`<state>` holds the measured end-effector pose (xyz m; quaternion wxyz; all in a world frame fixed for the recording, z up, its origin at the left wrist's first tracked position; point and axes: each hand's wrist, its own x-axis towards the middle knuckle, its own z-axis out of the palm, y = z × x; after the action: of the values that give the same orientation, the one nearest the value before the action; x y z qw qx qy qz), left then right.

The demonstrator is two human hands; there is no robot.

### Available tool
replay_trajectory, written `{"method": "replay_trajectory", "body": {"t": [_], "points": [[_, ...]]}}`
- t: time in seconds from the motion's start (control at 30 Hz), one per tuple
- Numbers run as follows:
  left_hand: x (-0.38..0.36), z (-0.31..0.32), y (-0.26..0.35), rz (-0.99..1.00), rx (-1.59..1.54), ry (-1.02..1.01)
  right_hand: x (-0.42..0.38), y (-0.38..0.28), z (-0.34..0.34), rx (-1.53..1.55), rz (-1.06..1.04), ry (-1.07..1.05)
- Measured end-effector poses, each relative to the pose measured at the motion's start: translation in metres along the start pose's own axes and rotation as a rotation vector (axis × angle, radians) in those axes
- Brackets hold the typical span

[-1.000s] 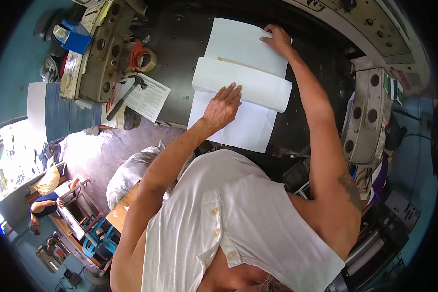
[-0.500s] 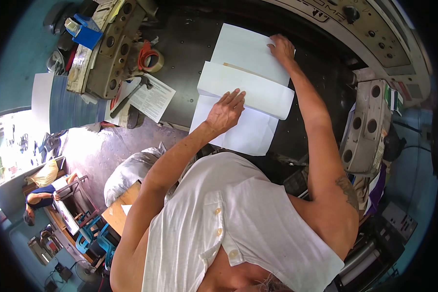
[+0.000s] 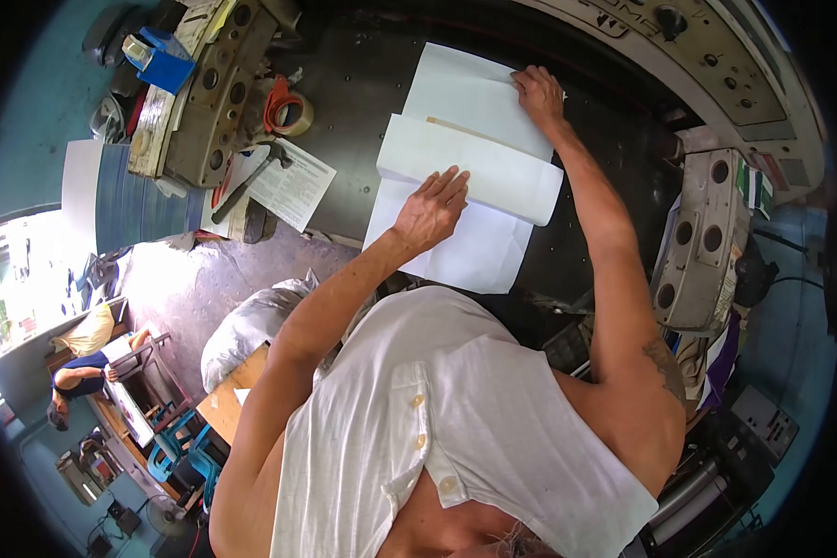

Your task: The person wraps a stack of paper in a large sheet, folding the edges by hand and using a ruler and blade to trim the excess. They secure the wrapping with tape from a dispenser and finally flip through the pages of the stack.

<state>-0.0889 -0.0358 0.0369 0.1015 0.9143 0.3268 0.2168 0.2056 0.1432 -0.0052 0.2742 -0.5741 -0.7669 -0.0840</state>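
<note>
Your left hand point(image 3: 430, 209) lies open on white paper point(image 3: 502, 172); your right hand point(image 3: 539, 98) touches paper at one o'clock, grip unclear; dark surface point(image 3: 355, 102), tape point(image 3: 293, 113) at eleven; person point(image 3: 79, 375) at eight.

Left hand point(image 3: 430, 210): palm down on folded white paper point(image 3: 493, 172). Right hand point(image 3: 539, 95): fingers at the far sheet's upper right corner. Left of the left hand: printed sheet point(image 3: 297, 191), hammer point(image 3: 272, 158); farther up, orange tape dispenser point(image 3: 277, 104) on dark surface point(image 3: 352, 102).
</note>
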Motion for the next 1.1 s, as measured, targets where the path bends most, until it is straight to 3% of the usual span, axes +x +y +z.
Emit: {"method": "replay_trajectory", "body": {"t": [0.23,0.43,0.7,1.1], "points": [[-0.001,-0.004,0.003,-0.001,0.097,-0.065,0.013,-0.053,-0.076,0.082,-0.121,-0.017],[-0.001,-0.003,0.007,-0.04,0.066,-0.029,-0.03,-0.111,-0.132,0.016,-0.274,-0.022],[-0.002,0.001,0.006,-0.035,0.053,-0.011,-0.077,-0.159,-0.139,0.018,-0.392,-0.033],[-0.009,0.009,0.004,-0.027,0.062,0.004,-0.112,-0.167,-0.125,0.061,-0.34,-0.091]]}}
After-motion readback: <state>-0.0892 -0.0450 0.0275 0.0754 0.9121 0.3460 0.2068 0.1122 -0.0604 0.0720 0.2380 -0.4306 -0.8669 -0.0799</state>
